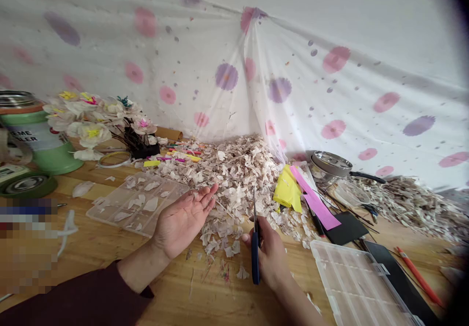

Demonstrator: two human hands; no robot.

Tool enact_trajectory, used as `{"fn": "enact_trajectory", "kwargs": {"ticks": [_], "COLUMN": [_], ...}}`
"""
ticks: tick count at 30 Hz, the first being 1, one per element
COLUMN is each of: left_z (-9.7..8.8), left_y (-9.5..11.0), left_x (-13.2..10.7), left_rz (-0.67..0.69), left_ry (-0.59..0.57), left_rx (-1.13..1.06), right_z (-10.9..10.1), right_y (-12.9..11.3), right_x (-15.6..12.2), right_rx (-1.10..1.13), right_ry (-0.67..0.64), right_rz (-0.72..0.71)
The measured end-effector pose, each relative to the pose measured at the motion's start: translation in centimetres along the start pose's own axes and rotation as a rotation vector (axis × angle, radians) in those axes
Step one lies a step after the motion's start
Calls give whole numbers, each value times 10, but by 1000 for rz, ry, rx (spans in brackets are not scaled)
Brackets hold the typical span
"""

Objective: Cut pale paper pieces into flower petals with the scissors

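My left hand (185,221) is turned palm up above the table, its fingers stretched out and slightly curled. A tiny pale bit may lie against its fingers, too small to make out. In my right hand (271,252) is a pair of scissors (255,255) with dark blue handles, held upright with the blades pointing away from me. Beyond both hands spreads a large heap of dry whitish petal-like flakes (234,169). Left of the heap, behind my left hand, lies a clear compartment box (120,208) with several pale pieces on it.
Paper flowers (91,130) stand at the left by a green can (47,142). Yellow paper (288,189) and pink strips (322,211) lie right of the heap. A metal pan (331,163), a second clear box (355,287) and a red pen (417,274) are farther right.
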State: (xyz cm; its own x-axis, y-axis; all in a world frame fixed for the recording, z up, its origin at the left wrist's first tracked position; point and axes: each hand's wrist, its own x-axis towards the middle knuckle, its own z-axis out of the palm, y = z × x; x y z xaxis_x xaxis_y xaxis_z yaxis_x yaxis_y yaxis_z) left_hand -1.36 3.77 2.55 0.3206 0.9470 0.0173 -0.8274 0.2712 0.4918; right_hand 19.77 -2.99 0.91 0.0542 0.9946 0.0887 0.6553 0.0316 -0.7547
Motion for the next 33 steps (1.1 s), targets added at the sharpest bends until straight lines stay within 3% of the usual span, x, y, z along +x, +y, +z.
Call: {"fn": "enact_trajectory", "kwargs": {"ticks": [10,20,23,28,30,33], "left_z": [-2,-5,-10,-14,-12,-13], "left_y": [-1,-12,-14,-12,-8,1], "left_x": [-1,-2,-2,-3,-2,-1], "left_rz": [-11,51,146,549,633,646], "left_ry": [49,-1,-50,-238,-242,-159], "left_rx": [39,359,718,1648,1845,2051], "right_z": [2,3,4,6,6,8], "right_y": [3,4,7,15,18,19], "right_x": [0,-1,0,2,3,3], "right_rx": [10,66,76,107,132,184], "right_ry": [-12,-14,-5,38,51,91], "right_rz": [-5,-18,-33,-38,-33,-26]}}
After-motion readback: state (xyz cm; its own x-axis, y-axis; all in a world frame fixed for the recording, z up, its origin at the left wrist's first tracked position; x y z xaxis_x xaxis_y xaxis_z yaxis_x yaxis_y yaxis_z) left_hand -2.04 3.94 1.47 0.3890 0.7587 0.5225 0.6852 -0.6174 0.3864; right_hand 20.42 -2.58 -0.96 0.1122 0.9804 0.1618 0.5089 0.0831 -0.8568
